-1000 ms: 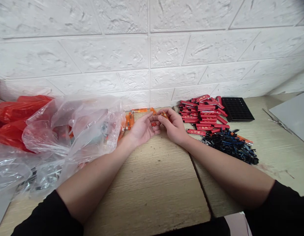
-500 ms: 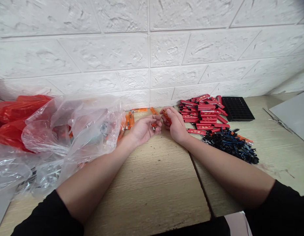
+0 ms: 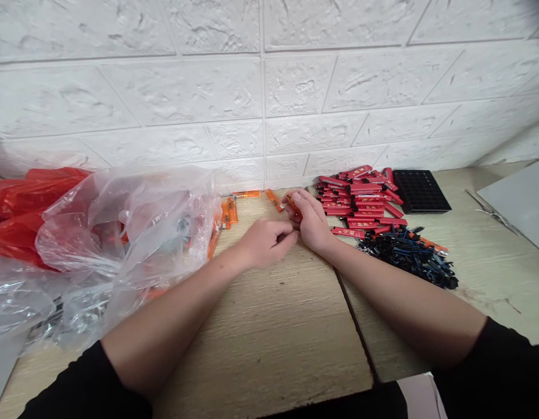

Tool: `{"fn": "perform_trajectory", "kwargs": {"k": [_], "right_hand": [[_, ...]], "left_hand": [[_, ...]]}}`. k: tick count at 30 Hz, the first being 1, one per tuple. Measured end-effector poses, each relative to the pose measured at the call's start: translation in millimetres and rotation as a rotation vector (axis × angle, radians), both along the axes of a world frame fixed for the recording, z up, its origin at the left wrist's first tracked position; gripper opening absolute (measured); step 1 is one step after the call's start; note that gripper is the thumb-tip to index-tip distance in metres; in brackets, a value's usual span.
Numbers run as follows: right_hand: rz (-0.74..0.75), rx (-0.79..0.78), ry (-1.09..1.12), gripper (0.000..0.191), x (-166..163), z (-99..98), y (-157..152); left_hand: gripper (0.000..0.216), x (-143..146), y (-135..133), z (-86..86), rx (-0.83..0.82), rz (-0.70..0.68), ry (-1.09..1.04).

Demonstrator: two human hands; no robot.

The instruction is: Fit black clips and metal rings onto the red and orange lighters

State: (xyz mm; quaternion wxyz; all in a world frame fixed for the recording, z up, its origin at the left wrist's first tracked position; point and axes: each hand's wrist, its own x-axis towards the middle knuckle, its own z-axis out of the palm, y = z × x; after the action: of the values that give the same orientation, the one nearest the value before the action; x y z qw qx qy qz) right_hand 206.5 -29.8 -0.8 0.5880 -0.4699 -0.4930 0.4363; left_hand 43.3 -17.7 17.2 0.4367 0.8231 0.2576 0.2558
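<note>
My right hand (image 3: 311,224) is closed around a small orange see-through piece that looks like a lighter (image 3: 294,205), its end showing above the fingers. My left hand (image 3: 269,241) is turned palm down with its fingers curled and pinched together, touching or almost touching the base of the right hand; whatever it grips is hidden. Just behind the hands lies another orange lighter (image 3: 274,199) on the table. Several more orange lighters (image 3: 229,212) lie to the left, by the plastic bag.
A clear plastic bag (image 3: 164,215) and red bag (image 3: 42,186) fill the left side. On the right are a pile of red cases with gold print (image 3: 367,201), a heap of black and blue parts (image 3: 411,256) and a black gridded tray (image 3: 421,192). A white brick-pattern wall (image 3: 234,87) stands behind.
My left hand has turned from palm up to palm down, shifting a little nearer to me and toward the right hand. My right hand keeps its hold on the orange lighter.
</note>
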Motion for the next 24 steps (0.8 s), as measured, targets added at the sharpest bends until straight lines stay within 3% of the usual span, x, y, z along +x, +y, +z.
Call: {"fn": "perform_trajectory", "kwargs": {"k": [7,13,19,24], "right_hand": [[0.02,-0.007,0.012,0.047,-1.0,2.6,0.0],[0.025,-0.033,-0.028,0.049,-0.2,4.0,-0.8],[0.021,-0.019,-0.003,0.048,-0.4,2.8,-0.9],[0.015,-0.034,0.01,0.048,-0.7,1.9,-0.5]], "left_hand": [[0.032,-3.1,-2.1,-4.6,0.283,-0.113,0.169],[0.036,-1.7,-1.5,-5.6,0.25,-0.064,0.148],[0.035,-2.4,0.3,-8.2,0.321,-0.096,0.178],[0.031,-2.7,-0.8,-7.7,0.259,-0.084,0.139]]}}
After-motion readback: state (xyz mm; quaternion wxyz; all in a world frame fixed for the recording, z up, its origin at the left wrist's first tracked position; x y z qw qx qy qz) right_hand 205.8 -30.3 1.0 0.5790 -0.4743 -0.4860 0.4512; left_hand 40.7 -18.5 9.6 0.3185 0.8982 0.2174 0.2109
